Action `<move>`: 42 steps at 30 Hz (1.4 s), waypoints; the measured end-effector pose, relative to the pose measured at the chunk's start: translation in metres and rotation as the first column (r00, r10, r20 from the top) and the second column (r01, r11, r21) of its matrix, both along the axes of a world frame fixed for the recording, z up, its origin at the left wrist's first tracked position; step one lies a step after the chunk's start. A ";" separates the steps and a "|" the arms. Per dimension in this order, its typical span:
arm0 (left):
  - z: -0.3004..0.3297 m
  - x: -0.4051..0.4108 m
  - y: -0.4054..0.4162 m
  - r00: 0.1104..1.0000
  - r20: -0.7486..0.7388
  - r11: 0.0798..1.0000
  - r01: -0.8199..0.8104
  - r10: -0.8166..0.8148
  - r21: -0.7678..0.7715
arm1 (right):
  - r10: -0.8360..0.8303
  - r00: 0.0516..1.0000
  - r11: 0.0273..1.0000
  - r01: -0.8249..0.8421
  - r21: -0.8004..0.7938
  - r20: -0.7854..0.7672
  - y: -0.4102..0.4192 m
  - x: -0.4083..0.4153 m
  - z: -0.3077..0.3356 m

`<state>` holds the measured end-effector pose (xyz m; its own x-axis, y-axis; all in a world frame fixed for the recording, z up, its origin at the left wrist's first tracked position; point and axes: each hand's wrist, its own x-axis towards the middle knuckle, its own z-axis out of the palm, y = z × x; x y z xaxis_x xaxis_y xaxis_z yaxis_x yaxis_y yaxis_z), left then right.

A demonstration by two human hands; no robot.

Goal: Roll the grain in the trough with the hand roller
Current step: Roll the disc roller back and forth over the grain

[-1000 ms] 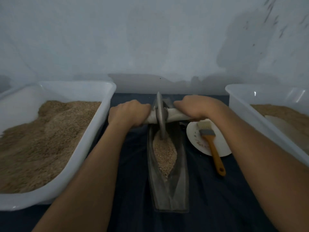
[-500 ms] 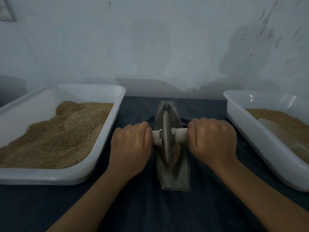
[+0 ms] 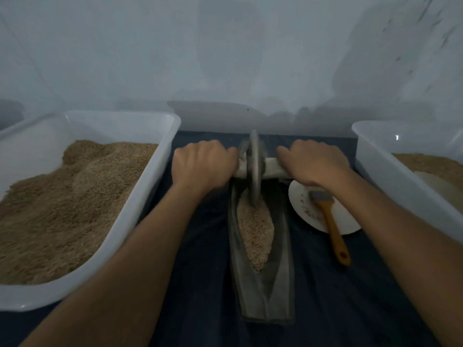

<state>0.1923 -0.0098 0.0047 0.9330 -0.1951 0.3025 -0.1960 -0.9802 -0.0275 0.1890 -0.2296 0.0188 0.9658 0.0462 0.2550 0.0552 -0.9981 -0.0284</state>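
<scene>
- Grain (image 3: 255,231) fills the trough (image 3: 265,291) lying on dark cloth (image 3: 200,259) between our arms.
- Our left hand (image 3: 203,166) and right hand (image 3: 313,162) curl round the roller (image 3: 254,169) axle at the trough's far end.
- Two tubs (image 3: 150,186) (image 3: 400,186) of grain flank us.
- One brush (image 3: 330,221) lies on one plate (image 3: 300,209), beside the trough.
- We see no writing.

Two hands are in view, a left hand (image 3: 203,166) and a right hand (image 3: 313,162). There is one hand roller (image 3: 254,169), with one metal disc on one pale handle bar. One long metal trough (image 3: 265,291) holds one heap of grain (image 3: 255,229). Two white plastic tubs stand on the dark surface (image 3: 200,284): one left tub (image 3: 140,196) and one right tub (image 3: 390,181), each with one mound of brown grain. There is one white plate (image 3: 300,206) and one brush (image 3: 330,221) with a yellow handle.
</scene>
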 end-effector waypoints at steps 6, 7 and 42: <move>-0.017 -0.052 0.002 0.971 0.238 0.992 0.002 -0.032 0.127 | -0.010 0.951 1.000 0.006 0.016 0.309 0.009 -0.045 -0.013; -0.015 -0.064 0.004 0.949 0.293 0.983 0.065 -0.114 0.173 | -0.015 0.932 0.999 0.000 0.040 0.362 0.010 -0.062 -0.021; -0.021 -0.117 0.020 0.904 0.405 0.955 0.226 -0.133 -0.191 | 0.100 0.827 0.991 -0.130 0.016 0.553 0.013 -0.135 -0.036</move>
